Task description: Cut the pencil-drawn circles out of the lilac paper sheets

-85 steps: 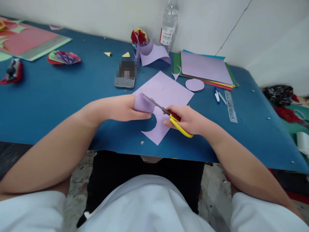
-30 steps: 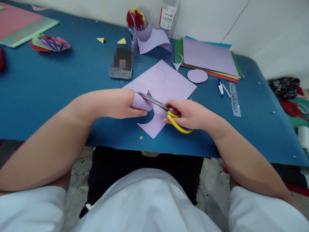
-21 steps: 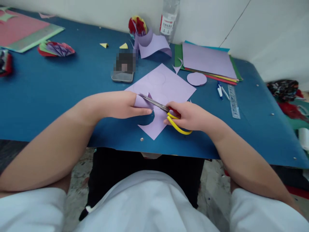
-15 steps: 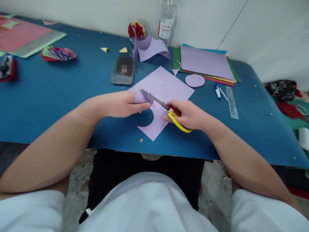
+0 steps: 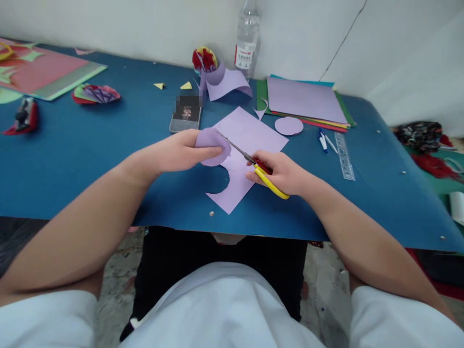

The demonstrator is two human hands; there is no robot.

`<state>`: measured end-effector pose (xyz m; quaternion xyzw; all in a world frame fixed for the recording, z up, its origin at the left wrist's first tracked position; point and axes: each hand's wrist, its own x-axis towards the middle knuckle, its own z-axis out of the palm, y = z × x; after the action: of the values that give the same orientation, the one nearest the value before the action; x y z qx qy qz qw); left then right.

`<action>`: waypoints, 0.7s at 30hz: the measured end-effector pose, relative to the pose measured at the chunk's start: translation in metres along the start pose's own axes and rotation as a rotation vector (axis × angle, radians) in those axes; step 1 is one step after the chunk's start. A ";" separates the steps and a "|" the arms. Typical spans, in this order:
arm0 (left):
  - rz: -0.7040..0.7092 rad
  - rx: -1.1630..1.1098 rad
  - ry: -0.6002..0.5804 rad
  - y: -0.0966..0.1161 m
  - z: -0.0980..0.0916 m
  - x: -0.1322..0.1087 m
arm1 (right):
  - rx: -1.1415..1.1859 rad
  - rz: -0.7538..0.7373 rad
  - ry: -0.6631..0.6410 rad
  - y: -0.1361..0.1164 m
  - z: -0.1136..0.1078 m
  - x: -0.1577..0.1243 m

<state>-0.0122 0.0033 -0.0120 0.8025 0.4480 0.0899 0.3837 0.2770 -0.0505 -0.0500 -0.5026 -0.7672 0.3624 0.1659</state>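
My left hand (image 5: 181, 153) pinches a round purple paper cut-out (image 5: 213, 145), lifted a little above the table. My right hand (image 5: 284, 173) grips yellow-handled scissors (image 5: 259, 170) whose blades point up-left toward that cut-out. Under both hands lies a purple paper sheet (image 5: 250, 145) with a curved notch cut from its near-left edge. A second purple paper disc (image 5: 289, 125) lies flat to the right of the sheet.
On the blue table (image 5: 90, 154): a phone (image 5: 185, 117), a stack of coloured paper (image 5: 304, 100), pens (image 5: 324, 141), a clear ruler (image 5: 343, 155), a water bottle (image 5: 246, 38), curled purple paper with a paper flower (image 5: 217, 75), folded paper fans (image 5: 96, 93), and a pink sheet (image 5: 39, 67).
The round piece has come free of the sheet and my left hand has raised it. The scissors have stayed beside it, blades nearly closed. The camera view tipped slightly.
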 end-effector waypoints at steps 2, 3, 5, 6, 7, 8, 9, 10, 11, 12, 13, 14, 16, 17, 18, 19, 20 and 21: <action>-0.041 -0.033 0.021 0.000 0.000 0.001 | -0.005 0.001 0.007 0.001 0.000 0.000; -0.046 -0.047 0.027 0.000 0.000 0.001 | -0.005 -0.002 0.011 0.001 0.000 0.001; -0.026 -0.071 0.028 0.001 0.000 0.001 | -0.004 -0.009 0.018 0.001 0.000 0.001; -0.015 -0.082 0.030 0.001 0.000 0.001 | -0.004 -0.011 0.019 0.001 0.000 0.001; -0.010 -0.089 0.038 0.001 0.000 0.001 | -0.006 -0.011 0.020 0.001 0.000 0.000; -0.015 -0.091 0.048 0.002 0.000 0.000 | -0.009 -0.011 0.021 0.000 0.000 0.000; -0.026 -0.087 0.059 0.002 0.000 0.000 | -0.012 -0.012 0.020 0.000 0.000 0.000; -0.041 -0.080 0.072 0.001 0.000 0.001 | -0.014 -0.013 0.019 -0.001 -0.001 -0.001; -0.054 -0.070 0.082 0.001 0.000 0.001 | -0.016 -0.015 0.015 -0.001 -0.001 -0.001; -0.063 -0.060 0.088 0.001 -0.001 0.001 | -0.019 -0.019 0.010 -0.002 0.000 -0.001; -0.065 -0.052 0.093 0.001 -0.001 0.001 | -0.021 -0.021 0.003 -0.002 0.000 -0.001; -0.063 -0.047 0.093 0.000 -0.001 0.002 | -0.025 -0.023 -0.002 -0.002 0.000 -0.001; -0.058 -0.042 0.088 0.000 -0.001 0.002 | -0.028 -0.022 -0.010 -0.001 0.000 -0.001; -0.057 -0.041 0.087 0.000 -0.001 0.003 | -0.027 -0.021 -0.012 -0.001 0.001 -0.001; -0.058 -0.040 0.087 0.000 -0.001 0.003 | -0.025 -0.019 -0.012 0.000 0.001 -0.001; -0.061 -0.038 0.091 0.000 -0.001 0.002 | -0.022 -0.017 -0.013 0.000 0.001 -0.001; -0.067 -0.035 0.095 0.000 -0.001 0.002 | -0.020 -0.016 -0.013 0.000 0.000 -0.001; -0.074 -0.030 0.098 0.001 -0.001 0.002 | -0.019 -0.016 -0.012 0.000 0.000 -0.001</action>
<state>-0.0109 0.0051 -0.0116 0.7742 0.4942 0.1216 0.3763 0.2776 -0.0515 -0.0503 -0.4958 -0.7756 0.3567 0.1593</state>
